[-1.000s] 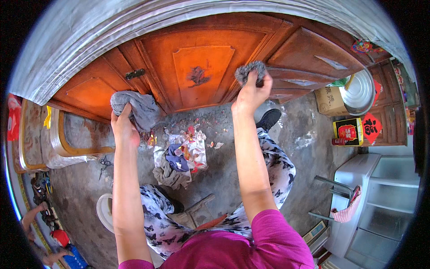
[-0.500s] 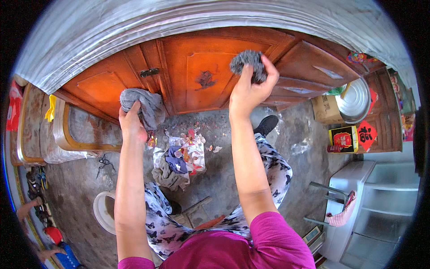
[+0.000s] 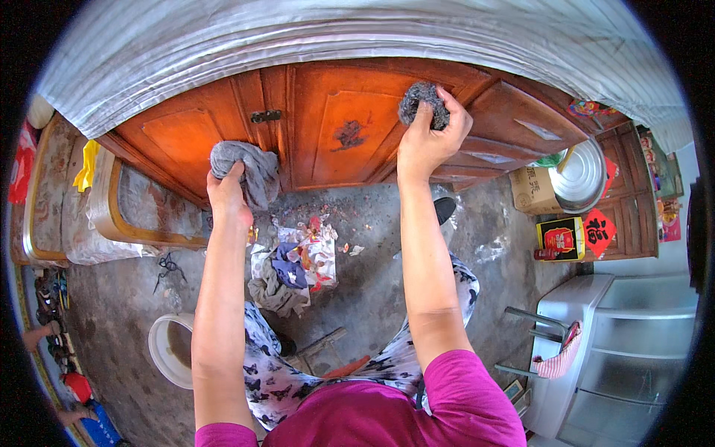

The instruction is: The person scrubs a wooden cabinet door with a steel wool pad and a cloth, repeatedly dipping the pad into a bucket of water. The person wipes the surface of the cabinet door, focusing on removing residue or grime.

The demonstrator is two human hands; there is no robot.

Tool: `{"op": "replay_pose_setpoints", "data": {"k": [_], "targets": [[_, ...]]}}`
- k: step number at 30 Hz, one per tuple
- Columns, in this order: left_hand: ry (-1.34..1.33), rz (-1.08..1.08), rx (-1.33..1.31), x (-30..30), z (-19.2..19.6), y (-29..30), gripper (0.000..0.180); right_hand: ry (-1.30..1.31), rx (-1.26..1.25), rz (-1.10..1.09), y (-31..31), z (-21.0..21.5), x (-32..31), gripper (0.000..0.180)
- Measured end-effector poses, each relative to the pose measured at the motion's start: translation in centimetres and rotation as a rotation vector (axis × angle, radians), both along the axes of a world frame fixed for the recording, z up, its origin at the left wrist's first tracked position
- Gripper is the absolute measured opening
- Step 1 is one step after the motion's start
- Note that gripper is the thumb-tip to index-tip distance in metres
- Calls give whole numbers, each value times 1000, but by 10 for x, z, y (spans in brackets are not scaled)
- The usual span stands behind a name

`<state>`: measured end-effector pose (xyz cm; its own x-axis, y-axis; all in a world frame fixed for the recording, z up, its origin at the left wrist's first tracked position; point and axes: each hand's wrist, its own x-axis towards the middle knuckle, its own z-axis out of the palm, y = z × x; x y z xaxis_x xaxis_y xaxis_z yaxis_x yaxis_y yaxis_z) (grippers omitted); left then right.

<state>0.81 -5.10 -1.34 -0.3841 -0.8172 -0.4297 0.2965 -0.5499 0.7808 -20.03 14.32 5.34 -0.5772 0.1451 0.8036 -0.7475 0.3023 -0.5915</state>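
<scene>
An orange-brown wooden cabinet [image 3: 335,89] stretches across in front of me, with a dark scuffed patch [image 3: 348,135] on its middle door. Between thumb and fingers, my right hand [image 3: 436,149] grips a grey steel wool scourer [image 3: 426,103] at that door's right edge. My left hand [image 3: 226,195] is closed around a bunched grey cloth [image 3: 257,175], which hangs down before the lower part of the cabinet. Above the cloth sits a small dark metal latch [image 3: 266,116]. Whether the scourer touches the wood I cannot tell.
Rags and torn paper [image 3: 290,264] lie on the concrete floor below the cabinet. A white bucket [image 3: 170,350] stands by my left forearm. On the right are a cardboard box [image 3: 533,190], a metal basin lid [image 3: 581,179] and a white shelf unit [image 3: 577,328]. Silvery sheeting [image 3: 357,30] covers the cabinet top.
In the picture, both hands have shifted slightly right, as has the cabinet, while the view has tilted a little. The scourer and the cloth remain in my grip.
</scene>
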Motion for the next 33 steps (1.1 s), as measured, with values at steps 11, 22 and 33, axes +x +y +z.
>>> {"op": "replay_pose_setpoints", "data": {"k": [11, 22, 33], "targets": [[-13, 39, 3, -1, -5, -1, 36, 58, 181, 54, 18, -9, 5, 37], [-16, 32, -2, -5, 7, 6, 35, -6, 233, 47, 31, -33, -1, 34], [-27, 40, -15, -10, 6, 5, 30, -136, 158, 43, 28, -57, 6, 28]]}}
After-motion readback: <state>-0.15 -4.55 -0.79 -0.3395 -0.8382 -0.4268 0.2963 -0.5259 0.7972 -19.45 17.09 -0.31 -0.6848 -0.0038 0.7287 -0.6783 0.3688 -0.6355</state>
